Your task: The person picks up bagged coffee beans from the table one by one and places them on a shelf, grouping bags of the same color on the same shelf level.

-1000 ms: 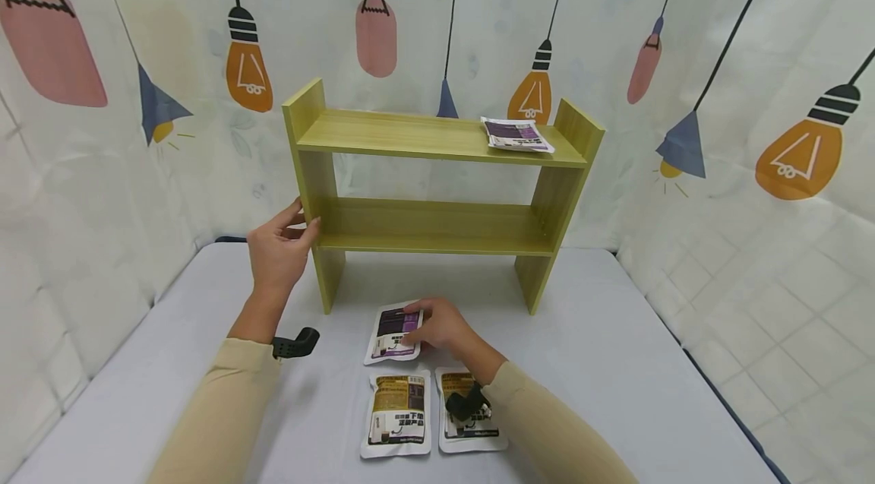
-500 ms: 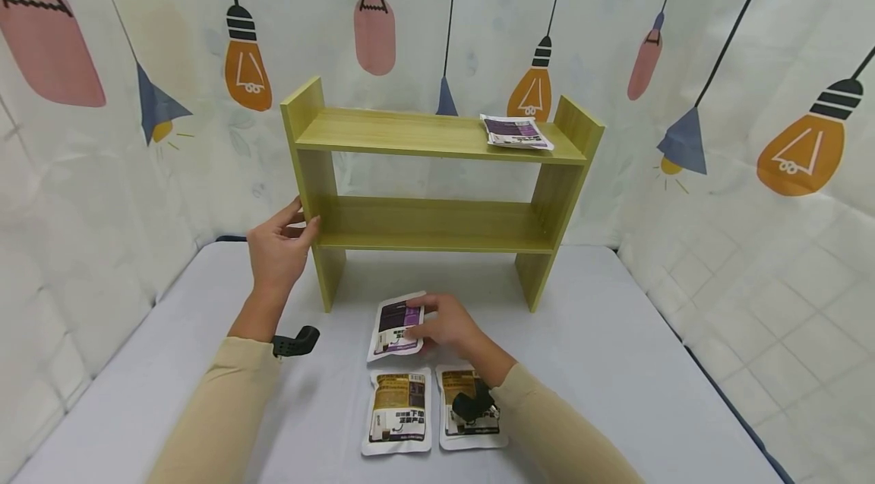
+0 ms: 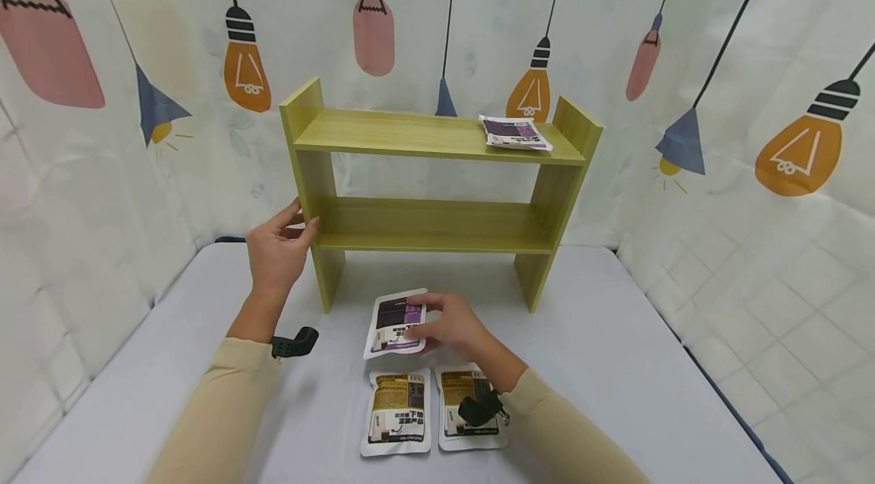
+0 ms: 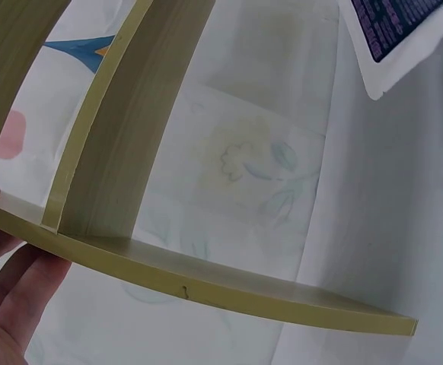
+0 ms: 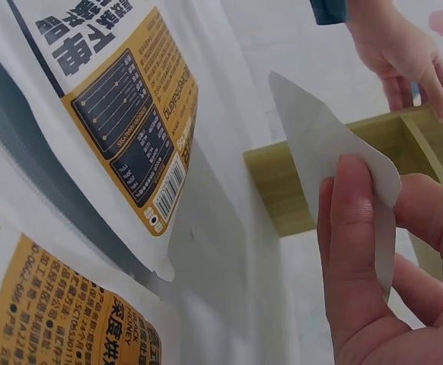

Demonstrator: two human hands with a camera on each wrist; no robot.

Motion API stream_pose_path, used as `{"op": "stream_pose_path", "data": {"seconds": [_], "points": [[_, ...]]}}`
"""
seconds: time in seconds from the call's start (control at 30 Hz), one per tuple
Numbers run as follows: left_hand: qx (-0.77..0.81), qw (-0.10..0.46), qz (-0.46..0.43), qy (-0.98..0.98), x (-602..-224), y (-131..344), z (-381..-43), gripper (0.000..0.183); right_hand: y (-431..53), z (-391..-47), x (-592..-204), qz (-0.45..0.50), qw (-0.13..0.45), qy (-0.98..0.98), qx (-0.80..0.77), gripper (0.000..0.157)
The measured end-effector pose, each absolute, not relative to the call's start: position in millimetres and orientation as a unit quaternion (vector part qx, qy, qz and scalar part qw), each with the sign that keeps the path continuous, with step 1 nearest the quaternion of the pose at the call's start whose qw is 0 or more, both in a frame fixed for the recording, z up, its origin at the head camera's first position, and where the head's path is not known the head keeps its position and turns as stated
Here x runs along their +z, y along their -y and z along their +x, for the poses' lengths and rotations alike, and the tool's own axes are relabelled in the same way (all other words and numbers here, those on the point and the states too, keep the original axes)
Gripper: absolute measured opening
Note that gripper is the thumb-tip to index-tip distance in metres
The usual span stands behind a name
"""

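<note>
A white pouch with a purple label point(image 3: 395, 323) is pinched along its right edge by my right hand point(image 3: 454, 324), thumb on one face and fingers on the other. In the right wrist view this pouch point(image 5: 336, 152) is lifted and tilted, its plain white side showing. My left hand point(image 3: 280, 245) grips the left side panel of the two-tier wooden shelf point(image 3: 437, 226) at the height of its lower board. The left wrist view shows the fingers point(image 4: 35, 293) behind that panel and the thumb at its front edge. Below the held pouch lie two brown-labelled pouches point(image 3: 396, 414) point(image 3: 472, 423).
On the shelf's top board, at the right, lies a small stack of purple-labelled pouches point(image 3: 516, 134). The shelf stands toward the back of the white-covered table point(image 3: 615, 362). Fabric walls printed with lamps point(image 3: 437, 20) enclose the back and sides.
The purple-labelled pouch has risen from the table and moved slightly toward the shelf in my right hand. My left hand has stayed on the shelf panel.
</note>
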State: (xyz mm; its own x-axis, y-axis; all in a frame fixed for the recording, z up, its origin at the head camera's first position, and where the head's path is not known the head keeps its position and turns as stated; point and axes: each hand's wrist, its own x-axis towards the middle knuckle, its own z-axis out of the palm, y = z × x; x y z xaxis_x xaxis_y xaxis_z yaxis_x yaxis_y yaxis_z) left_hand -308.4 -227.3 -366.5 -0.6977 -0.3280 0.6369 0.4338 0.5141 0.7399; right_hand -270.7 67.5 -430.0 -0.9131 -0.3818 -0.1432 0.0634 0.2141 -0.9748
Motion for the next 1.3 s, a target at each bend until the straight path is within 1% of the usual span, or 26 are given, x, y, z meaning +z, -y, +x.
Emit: {"op": "stream_pose_path", "data": {"seconds": [0.17,0.6,0.83,1.3], "points": [[-0.492,0.385,-0.031,0.780,-366.7,227.1,-307.9,0.046,-72.3,-268.8,-426.1,-0.103,0.181,-0.754,-0.623,0.057],[-0.487,0.386,-0.032,0.783,-365.4,226.9,-307.5,0.046,-79.5,-261.8,-414.2,-0.106,0.178,-0.732,-0.649,0.060],[-0.487,0.388,-0.035,0.782,-364.9,227.3,-307.7,0.046,-82.2,-258.9,-408.3,-0.106,0.173,-0.736,-0.646,0.060],[-0.483,0.384,-0.028,0.787,-365.8,226.8,-307.6,0.045,-87.9,-251.3,-396.5,-0.121,0.182,-0.727,-0.651,0.058]]}}
